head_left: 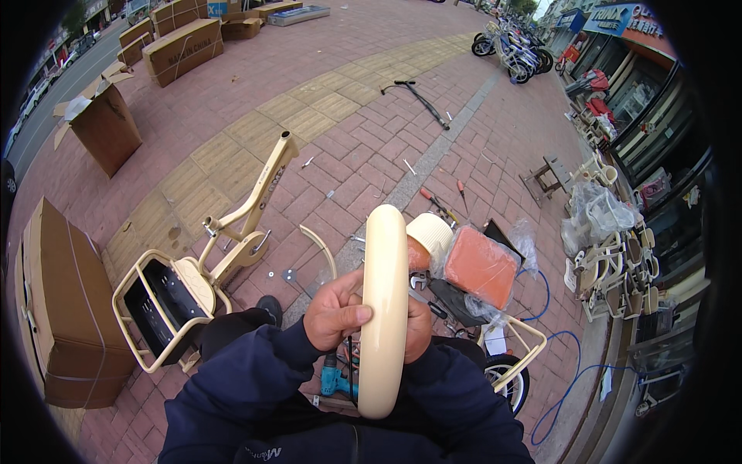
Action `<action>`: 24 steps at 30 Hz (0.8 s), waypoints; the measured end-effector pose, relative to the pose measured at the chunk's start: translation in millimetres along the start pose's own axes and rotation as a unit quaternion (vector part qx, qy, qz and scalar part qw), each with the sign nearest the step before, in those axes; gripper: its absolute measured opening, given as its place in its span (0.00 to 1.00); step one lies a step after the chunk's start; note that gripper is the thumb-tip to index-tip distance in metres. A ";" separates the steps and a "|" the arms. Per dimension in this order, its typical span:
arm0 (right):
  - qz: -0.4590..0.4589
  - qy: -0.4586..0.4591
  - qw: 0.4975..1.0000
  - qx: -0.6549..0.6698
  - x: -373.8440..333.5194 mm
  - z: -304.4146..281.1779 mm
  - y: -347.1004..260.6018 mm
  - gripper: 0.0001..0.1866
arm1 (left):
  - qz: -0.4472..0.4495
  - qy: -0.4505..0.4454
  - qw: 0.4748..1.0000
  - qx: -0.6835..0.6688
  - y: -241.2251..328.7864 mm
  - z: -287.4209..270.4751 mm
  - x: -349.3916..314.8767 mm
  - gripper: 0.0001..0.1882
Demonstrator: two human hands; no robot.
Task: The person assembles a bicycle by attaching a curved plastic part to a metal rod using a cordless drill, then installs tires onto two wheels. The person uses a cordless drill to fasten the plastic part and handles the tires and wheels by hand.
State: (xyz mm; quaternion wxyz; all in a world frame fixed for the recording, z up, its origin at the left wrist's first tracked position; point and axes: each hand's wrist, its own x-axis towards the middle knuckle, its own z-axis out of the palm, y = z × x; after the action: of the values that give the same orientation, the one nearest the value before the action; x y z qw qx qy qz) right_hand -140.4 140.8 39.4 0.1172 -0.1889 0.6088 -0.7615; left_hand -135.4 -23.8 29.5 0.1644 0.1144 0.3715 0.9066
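Note:
A glossy cream bicycle mudguard [384, 309] stands upright in front of my chest, its rounded outer face toward me. My left hand [334, 312] grips its left edge, thumb lying on the front and fingers curled behind. On the opposite edge my right hand [418, 329] is closed round it, its fingertips mostly hidden by the mudguard. Below my left hand a teal power drill [337, 382] lies among tools. Left of me rests a cream bicycle frame [251, 205] with a black-bottomed rear carrier [158, 301].
An orange cushion in plastic [482, 265], a cream ribbed basket [430, 234] and screwdrivers [437, 204] lie ahead right. A wheel [514, 383] and blue hose [576, 348] are at right. Cardboard boxes [77, 325] line the left; a floor pump [421, 102] lies farther off.

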 end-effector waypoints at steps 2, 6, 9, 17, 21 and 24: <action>-0.014 -0.010 1.000 0.021 0.0 -0.1 -0.9 0.09 | -0.002 0.000 1.000 0.006 -0.6 -0.4 -0.1 0.40; -0.027 -0.014 1.000 0.002 0.1 0.0 -2.5 0.09 | -0.007 -0.001 1.000 0.013 0.4 -1.5 -2.1 0.40; -0.039 -0.031 0.999 -0.004 0.0 -2.4 -2.1 0.09 | -0.012 0.005 1.000 0.011 0.9 -0.6 -2.9 0.40; -0.038 0.013 0.999 -0.018 -0.1 -3.2 7.5 0.11 | -0.011 0.004 1.000 0.006 0.4 0.7 -1.9 0.40; -0.048 -0.007 0.998 -0.045 1.5 -3.0 2.2 0.10 | -0.007 0.000 1.000 0.011 0.3 0.1 -3.1 0.40; -0.109 -0.041 0.989 -0.090 4.5 -3.5 -4.3 0.10 | -0.002 0.006 1.000 0.016 1.0 -1.4 -3.8 0.40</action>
State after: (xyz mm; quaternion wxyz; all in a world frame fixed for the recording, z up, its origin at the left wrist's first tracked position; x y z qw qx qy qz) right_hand -145.7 143.0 43.6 0.0410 -0.2950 0.6452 -0.7036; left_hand -132.6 -26.7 28.9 0.1623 0.1103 0.3871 0.9009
